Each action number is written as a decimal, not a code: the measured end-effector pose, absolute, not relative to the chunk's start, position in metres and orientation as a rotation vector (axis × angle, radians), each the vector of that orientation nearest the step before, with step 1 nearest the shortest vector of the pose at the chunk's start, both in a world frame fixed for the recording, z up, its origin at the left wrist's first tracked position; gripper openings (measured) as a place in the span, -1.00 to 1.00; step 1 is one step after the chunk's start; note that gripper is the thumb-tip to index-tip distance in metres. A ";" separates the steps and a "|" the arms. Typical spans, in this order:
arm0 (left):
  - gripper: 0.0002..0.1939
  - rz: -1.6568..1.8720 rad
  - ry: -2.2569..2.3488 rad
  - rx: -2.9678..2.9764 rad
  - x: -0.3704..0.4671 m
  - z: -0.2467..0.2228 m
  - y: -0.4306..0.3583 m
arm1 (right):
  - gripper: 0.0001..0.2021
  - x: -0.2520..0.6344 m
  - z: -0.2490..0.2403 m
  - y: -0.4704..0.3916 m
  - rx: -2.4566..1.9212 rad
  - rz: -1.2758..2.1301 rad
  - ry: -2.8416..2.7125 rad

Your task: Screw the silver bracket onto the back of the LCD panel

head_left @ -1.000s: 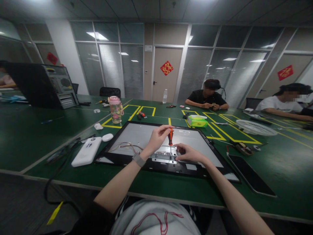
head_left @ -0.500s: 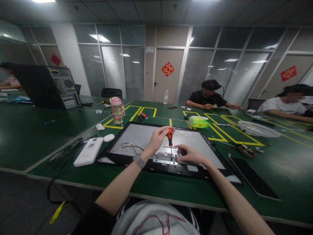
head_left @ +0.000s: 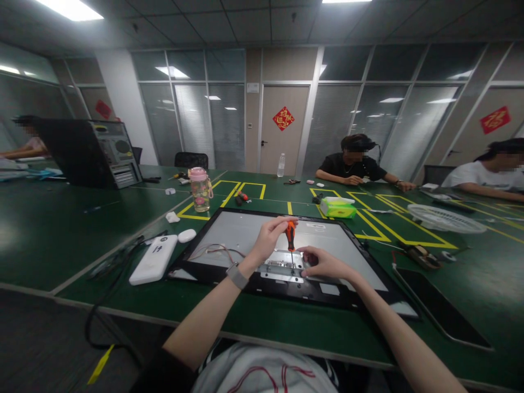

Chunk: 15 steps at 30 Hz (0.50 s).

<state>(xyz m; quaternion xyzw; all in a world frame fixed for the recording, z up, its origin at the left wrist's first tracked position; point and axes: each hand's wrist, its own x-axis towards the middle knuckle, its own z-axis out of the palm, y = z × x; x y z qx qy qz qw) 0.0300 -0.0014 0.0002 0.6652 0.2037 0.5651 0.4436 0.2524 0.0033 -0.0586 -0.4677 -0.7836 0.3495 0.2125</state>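
My left hand (head_left: 271, 237) is closed around the top of an orange and black screwdriver (head_left: 290, 236). The screwdriver stands nearly upright, its shaft pointing down to a silver metal bracket (head_left: 282, 277). This bracket lies near the front edge of a large flat panel (head_left: 229, 232), a display by its look, with a black frame and grey back. Beside the shaft, my right hand (head_left: 325, 265) rests low over the bracket's right end. Its thumb and curled fingers stay apart, and the fingertips are partly hidden. Thin wires (head_left: 221, 250) run across the panel's left part.
Left of the panel lie a white power bank (head_left: 153, 261) and a white oval case (head_left: 187, 236). A pink-lidded bottle (head_left: 199, 191) stands behind. On the right are a black phone-like slab (head_left: 442, 305) and a green packet (head_left: 338, 207). Co-workers (head_left: 355, 161) sit across the table.
The whole view has shifted slightly, so things appear a little lower and farther right. Both hands keep the same pose at the screwdriver and bracket.
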 end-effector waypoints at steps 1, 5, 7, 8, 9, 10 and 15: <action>-0.69 1.376 0.483 1.611 0.030 0.000 -0.001 | -0.29 0.252 -0.059 0.003 -1.298 0.973 -2.175; -0.66 1.337 0.470 1.530 0.030 0.000 -0.002 | -0.31 0.251 -0.058 0.002 -1.295 0.984 -2.170; -0.69 1.378 0.509 1.576 0.030 0.003 -0.005 | -0.31 0.251 -0.057 0.001 -1.298 0.972 -2.173; -0.71 1.408 0.532 1.612 0.030 0.004 -0.006 | -0.32 0.251 -0.057 0.000 -1.301 0.962 -2.175; -0.73 1.430 0.554 1.649 0.031 0.004 -0.007 | -0.33 0.250 -0.058 0.000 -1.305 0.952 -2.178; -0.74 1.441 0.572 1.678 0.031 0.005 -0.008 | -0.34 0.250 -0.058 0.000 -1.306 0.945 -2.180; -0.64 1.345 0.505 1.594 0.031 0.002 -0.006 | -0.31 0.251 -0.059 -0.001 -1.318 0.931 -2.171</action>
